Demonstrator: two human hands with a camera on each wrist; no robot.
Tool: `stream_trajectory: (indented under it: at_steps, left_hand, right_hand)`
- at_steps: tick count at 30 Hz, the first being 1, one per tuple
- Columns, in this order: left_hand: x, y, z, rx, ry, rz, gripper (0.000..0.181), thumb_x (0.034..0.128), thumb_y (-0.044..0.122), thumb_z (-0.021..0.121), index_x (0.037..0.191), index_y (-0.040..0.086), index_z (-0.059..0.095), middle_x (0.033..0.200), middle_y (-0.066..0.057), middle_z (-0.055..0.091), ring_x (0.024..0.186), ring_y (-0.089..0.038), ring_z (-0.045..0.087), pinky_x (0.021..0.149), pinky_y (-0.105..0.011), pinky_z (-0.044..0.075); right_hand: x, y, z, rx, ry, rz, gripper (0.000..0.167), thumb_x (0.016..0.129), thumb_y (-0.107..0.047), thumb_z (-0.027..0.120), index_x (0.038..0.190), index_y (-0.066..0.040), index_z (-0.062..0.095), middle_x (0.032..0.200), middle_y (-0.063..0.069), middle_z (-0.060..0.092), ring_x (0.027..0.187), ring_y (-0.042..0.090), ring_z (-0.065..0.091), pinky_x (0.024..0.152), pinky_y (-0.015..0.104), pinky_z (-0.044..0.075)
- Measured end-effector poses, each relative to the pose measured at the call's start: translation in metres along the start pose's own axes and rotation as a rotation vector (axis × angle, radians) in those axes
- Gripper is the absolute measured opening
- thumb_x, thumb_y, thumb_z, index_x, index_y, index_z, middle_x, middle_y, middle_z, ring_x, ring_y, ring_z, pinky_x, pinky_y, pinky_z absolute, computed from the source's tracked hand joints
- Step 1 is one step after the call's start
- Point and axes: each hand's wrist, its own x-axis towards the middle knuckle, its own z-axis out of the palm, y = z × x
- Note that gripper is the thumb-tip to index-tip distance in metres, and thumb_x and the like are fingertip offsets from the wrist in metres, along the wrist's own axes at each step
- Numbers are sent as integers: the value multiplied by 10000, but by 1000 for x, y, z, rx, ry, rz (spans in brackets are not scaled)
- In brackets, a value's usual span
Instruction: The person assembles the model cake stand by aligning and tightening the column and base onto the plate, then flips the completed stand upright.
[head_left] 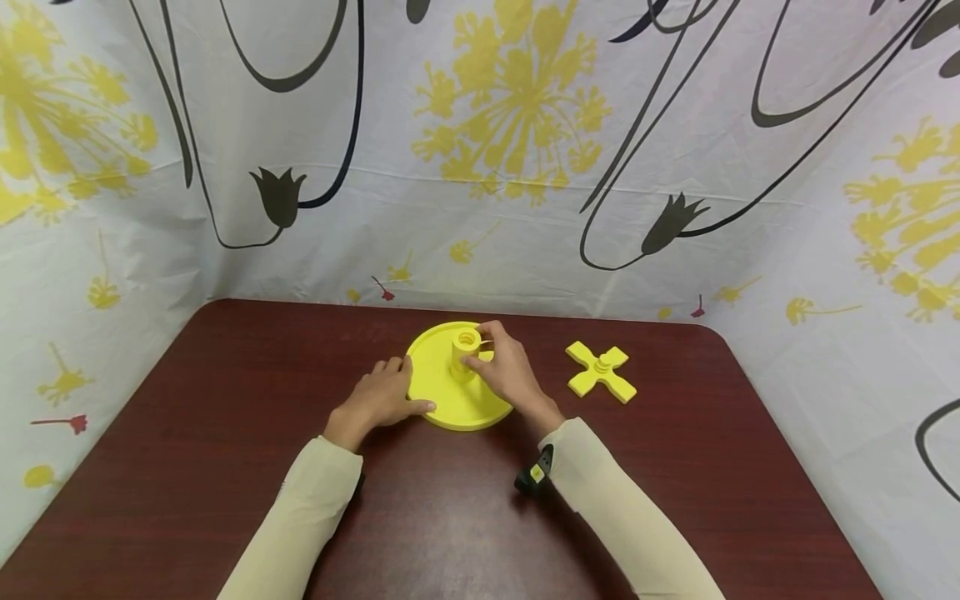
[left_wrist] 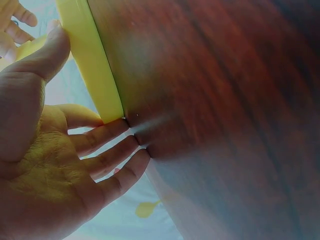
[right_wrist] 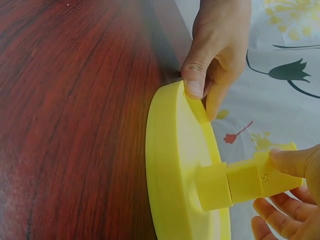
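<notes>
A round yellow dish [head_left: 442,404] with a low rim lies flat near the table's back edge. From its middle rises a yellow cylinder [right_wrist: 245,181], stepped and marked "35" in the right wrist view, with a hollow, ridged top. My right hand [head_left: 513,371] pinches the upper part of this cylinder between thumb and fingers. My left hand [head_left: 378,398] grips the dish's left rim [left_wrist: 92,60], thumb over the edge and fingers outside against the table. To the right, a yellow four-armed cross piece [head_left: 602,372] with a small threaded stub lies on the table, touched by neither hand.
The dark red wooden table [head_left: 420,517] ends just behind the dish. A white cloth [head_left: 480,250] with yellow flower and dark tulip prints hangs behind it and at both sides. A dark strapped device [head_left: 534,472] is on my right wrist.
</notes>
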Motion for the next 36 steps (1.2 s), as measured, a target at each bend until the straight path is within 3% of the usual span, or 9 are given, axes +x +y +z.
stream_trajectory:
  at_steps: [6,11,20,36]
  left_hand:
    - [1,0,0,-5,-6,1,968,918,535,646,1544,-65,217,1491,-269,362,1322,-427,392,1045,-558,380]
    - [0,0,1,-6,-9,-1,972,915,539,648,1545,-63,218,1496,-271,357,1329,-430,388,1046,-561,380]
    - [1,-1,2,-10,-3,-3,980,906,540,659,1543,-65,225,1491,-265,367,1320,-423,395,1055,-554,374]
    - [2,-1,2,-16,5,-4,976,909,530,662,1544,-65,220,1491,-260,365,1315,-414,392,1063,-553,363]
  right_hand:
    - [0,1,0,26,-40,9,626,886,-169,761,1403,-29,438,1395,174,541,1282,331,534,1004,479,476]
    - [0,-1,-1,88,-96,26,697,916,-112,715,1508,-37,355,1493,176,456,1351,345,477,1042,476,453]
    - [0,-2,0,121,-70,17,556,918,-10,673,1433,3,464,1380,209,566,1286,333,546,980,460,504]
    - [0,-2,2,65,-21,44,584,897,-148,743,1404,-25,480,1338,178,582,1230,329,564,1010,451,474]
